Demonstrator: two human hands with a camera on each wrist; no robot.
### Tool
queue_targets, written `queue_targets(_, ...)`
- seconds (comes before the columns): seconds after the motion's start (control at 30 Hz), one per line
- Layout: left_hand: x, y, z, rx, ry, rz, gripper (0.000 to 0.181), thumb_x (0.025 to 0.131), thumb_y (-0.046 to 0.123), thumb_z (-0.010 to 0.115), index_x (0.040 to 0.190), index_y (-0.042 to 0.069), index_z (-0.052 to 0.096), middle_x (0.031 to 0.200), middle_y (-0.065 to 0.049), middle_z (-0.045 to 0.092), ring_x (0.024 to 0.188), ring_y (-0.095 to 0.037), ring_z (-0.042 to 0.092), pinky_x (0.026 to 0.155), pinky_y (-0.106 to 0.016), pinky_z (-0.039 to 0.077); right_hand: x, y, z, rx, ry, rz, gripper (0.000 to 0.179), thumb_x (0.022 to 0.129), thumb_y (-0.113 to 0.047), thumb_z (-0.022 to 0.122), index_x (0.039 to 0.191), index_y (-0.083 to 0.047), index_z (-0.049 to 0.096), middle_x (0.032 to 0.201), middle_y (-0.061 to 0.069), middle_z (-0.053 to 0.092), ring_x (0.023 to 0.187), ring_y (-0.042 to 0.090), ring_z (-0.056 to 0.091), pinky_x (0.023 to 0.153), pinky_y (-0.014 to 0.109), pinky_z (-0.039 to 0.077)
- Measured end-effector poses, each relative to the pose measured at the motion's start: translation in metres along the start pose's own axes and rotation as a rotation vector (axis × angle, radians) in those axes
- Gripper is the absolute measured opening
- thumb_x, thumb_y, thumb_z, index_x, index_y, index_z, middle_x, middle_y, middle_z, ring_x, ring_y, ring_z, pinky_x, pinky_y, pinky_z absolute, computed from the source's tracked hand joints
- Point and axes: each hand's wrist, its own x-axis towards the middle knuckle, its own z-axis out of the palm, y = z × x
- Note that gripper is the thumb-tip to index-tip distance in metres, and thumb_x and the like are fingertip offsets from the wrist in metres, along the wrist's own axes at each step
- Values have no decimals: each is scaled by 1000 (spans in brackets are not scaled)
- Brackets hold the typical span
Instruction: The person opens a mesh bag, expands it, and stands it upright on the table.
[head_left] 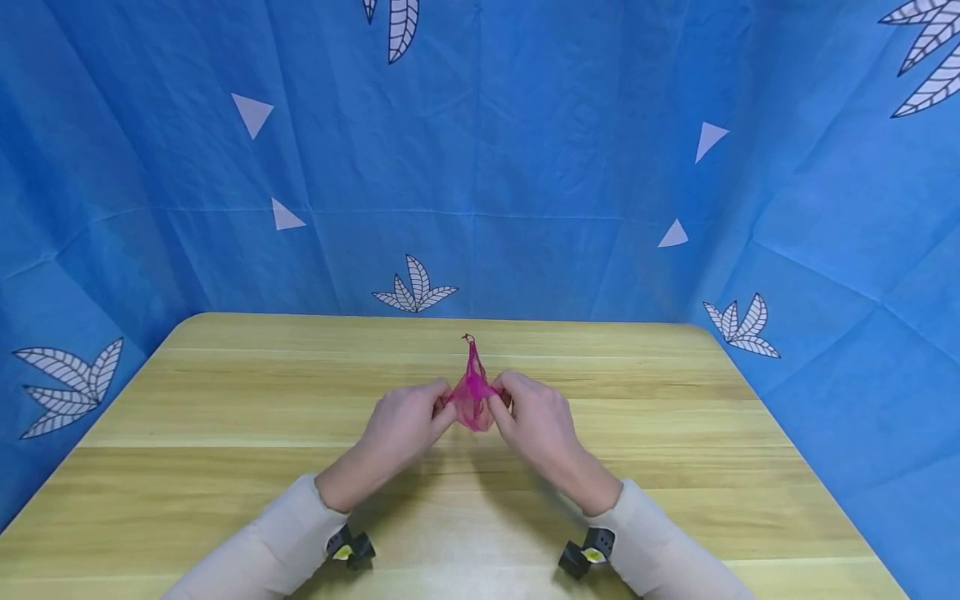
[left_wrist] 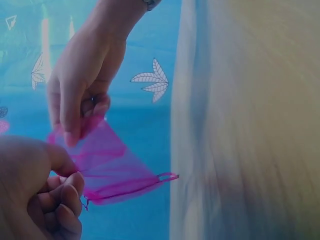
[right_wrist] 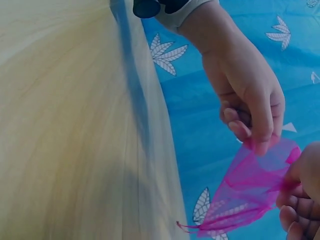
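A small sheer magenta drawstring pouch (head_left: 473, 407) is stretched between my two hands, over the middle of the table. My left hand (head_left: 402, 423) pinches one side between thumb and fingers. The opposite side is pinched by my right hand (head_left: 540, 425). In the left wrist view, the thin pouch fabric (left_wrist: 112, 162) fans out from the fingertips, and a cord loop (left_wrist: 168, 176) sticks out at one corner. From the right wrist, the pouch (right_wrist: 245, 187) looks see-through, with the backdrop's leaf pattern showing through it.
The light wooden table (head_left: 225, 467) has rounded far corners. A blue cloth backdrop (head_left: 480, 167) with white leaves and triangles hangs behind it and along both sides. Small dark wrist cameras are strapped by the left cuff (head_left: 351, 547) and the right cuff (head_left: 587, 552).
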Motion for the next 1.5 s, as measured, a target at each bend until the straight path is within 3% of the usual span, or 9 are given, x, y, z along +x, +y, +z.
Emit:
queue_targets(0.3,1,1,-2,-27,18,-32,13,92,21,66,83,13,61,55,11,42,44,-5,34,42,-22,28,-1,-1,1,-14,-103,8,19,89,-21,69,75,-17,57,64,-11,52,48,3,35,43,21,31)
queue_targets(0.47,1,0,-1,-15,-11,-34,22,91,29,70,81,15,57,56,10,42,46,-5,35,43,-21,28,-1,-2,1,-9,-100,15,20,89,-18,68,73,-18,56,62,-12,48,48,4,36,43,21,32)
queue_targets(0.7,1,-1,0,-24,-12,-52,19,90,25,70,79,16,58,55,10,41,46,-5,33,43,-21,28,0,-2,0,-5,-94,26,17,88,-13,68,75,-17,57,61,-12,46,49,3,35,44,21,31)
queue_targets(0.93,1,-1,3,-40,-53,-49,22,92,23,66,74,17,55,54,10,41,45,-4,34,42,-21,27,0,-2,-1,44,-108,76,14,89,-17,68,78,-18,58,62,-13,48,50,4,38,46,23,34)
queue_targets(1.17,1,-1,-1,-58,-18,-62,20,91,18,66,75,16,54,53,9,39,46,-5,32,43,-21,26,-1,-1,0,-12,-185,70,21,85,-17,71,73,-18,54,61,-12,47,48,5,36,44,23,32)
queue_targets(1.3,1,-1,-2,-42,6,-65,19,89,18,67,76,16,54,53,10,39,46,-5,32,43,-22,26,-1,0,-1,34,-211,99,21,86,-12,68,72,-18,53,58,-10,43,49,5,34,45,23,30)
queue_targets(1.5,2,0,1,-100,-58,-88,22,92,24,67,75,16,56,55,10,43,46,-5,35,43,-21,27,0,-1,-3,116,-236,145,18,90,-17,66,76,-19,55,57,-10,43,48,5,36,44,23,31)
